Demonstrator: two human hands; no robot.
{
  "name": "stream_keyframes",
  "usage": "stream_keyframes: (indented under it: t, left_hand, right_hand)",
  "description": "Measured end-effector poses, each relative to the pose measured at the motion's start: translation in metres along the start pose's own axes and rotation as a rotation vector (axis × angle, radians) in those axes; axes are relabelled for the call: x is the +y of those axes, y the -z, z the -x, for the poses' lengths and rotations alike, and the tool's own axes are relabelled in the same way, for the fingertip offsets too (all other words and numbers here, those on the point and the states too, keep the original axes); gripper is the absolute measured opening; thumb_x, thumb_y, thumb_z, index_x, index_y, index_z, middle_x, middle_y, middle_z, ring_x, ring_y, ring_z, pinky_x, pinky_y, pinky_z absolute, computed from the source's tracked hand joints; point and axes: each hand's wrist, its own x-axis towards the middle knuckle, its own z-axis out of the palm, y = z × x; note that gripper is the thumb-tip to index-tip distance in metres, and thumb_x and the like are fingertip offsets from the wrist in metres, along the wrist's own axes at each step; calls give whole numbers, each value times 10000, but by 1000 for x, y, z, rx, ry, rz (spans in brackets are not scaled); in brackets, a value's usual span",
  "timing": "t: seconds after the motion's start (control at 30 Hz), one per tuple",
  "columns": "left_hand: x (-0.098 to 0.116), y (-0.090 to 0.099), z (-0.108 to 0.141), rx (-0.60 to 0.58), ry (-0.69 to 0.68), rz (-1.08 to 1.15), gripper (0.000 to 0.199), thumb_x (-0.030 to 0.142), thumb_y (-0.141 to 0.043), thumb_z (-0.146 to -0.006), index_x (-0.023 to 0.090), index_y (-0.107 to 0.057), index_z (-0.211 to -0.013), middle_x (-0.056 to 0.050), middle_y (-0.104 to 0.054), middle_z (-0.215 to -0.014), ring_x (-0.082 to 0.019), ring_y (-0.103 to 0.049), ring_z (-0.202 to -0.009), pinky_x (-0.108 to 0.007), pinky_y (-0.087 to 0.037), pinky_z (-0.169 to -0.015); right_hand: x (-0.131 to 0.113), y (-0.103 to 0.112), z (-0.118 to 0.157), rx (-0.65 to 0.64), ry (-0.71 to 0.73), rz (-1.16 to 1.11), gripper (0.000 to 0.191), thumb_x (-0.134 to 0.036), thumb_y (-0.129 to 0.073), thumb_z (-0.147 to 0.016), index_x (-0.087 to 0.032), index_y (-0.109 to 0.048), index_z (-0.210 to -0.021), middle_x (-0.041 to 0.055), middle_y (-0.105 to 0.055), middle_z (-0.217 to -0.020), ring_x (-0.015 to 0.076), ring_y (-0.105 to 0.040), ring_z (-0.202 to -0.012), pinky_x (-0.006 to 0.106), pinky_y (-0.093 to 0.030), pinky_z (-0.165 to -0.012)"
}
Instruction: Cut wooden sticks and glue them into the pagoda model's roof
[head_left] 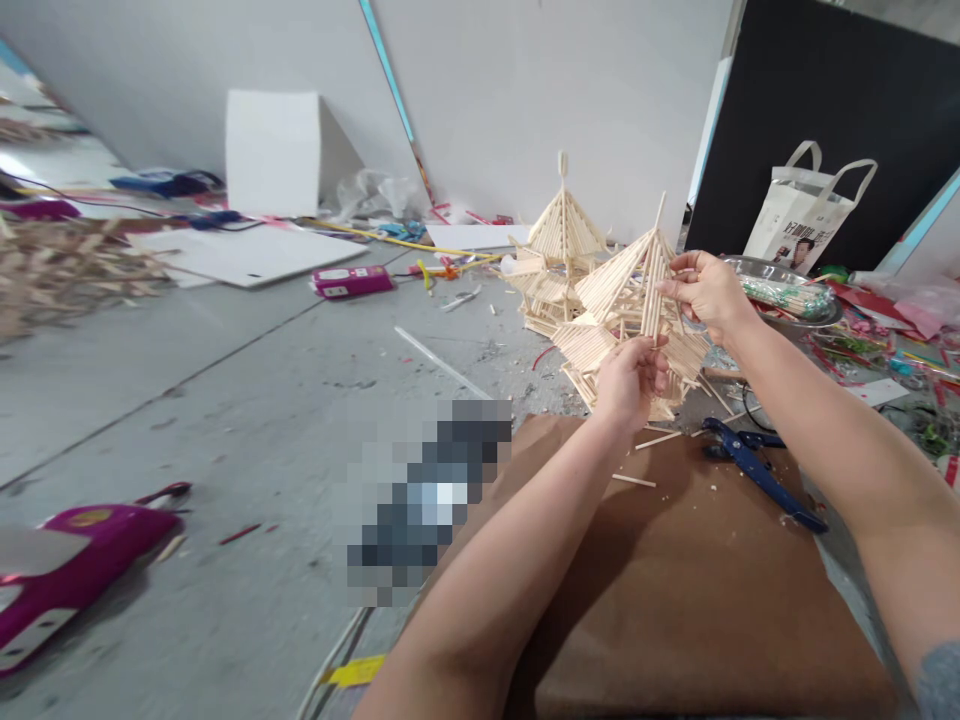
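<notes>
Right of frame centre: left hand [634,378] pinches the stick model [637,320] at its lower edge, right hand [705,290] grips sticks on its roof slope. Model sits at far edge of brown board [675,580]; blue pliers [757,470] just right, second stick tower [559,250] close behind. Open grey floor [225,400] across left half.

A second stick pagoda [561,240] stood at upper centre. Blue pliers [757,468] lay on brown cardboard [675,600] at lower right. A white tote bag [806,215] leaned against a black panel [840,90] at upper right, beside a metal tray [787,290]. A magenta case [67,570] sat at lower left, a pink box [352,280] and white board [274,150] toward upper left.
</notes>
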Motion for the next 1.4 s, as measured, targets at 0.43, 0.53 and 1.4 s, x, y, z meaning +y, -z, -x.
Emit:
stream_keyframes:
  t: [0.43,0.53,1.4]
  left_hand:
    - [5,1,0,-92,156,118,147,196,-470,-742,104,-572,-692,35,-497,-438,-37,-393,-294,-163,-281,-335]
    - [2,2,0,-105,109,122,121,193,-499,-756,109,-566,-702,40,-498,-461,-27,-395,-317,-150,-294,-350]
    - [-22,-28,33,-273,-155,-299,170,312,-562,-758,152,-544,-700,22,-586,-557,-17,-393,-338,-166,-263,-346]
  right_hand:
    - [-4,-1,2,11,-14,-13,303,-98,-683,-598,-194,-427,-727,-99,-442,-507,20,-344,-334,157,-230,-297]
    - [-2,0,2,8,-10,-11,318,-120,-699,-587,-195,-426,-731,-97,-441,-516,22,-350,-344,158,-236,-302]
    - [88,122,179,-414,-215,1345,293,-507,-497,-734,-219,-546,-760,59,-651,-859,236,-598,-782,290,-339,-561]
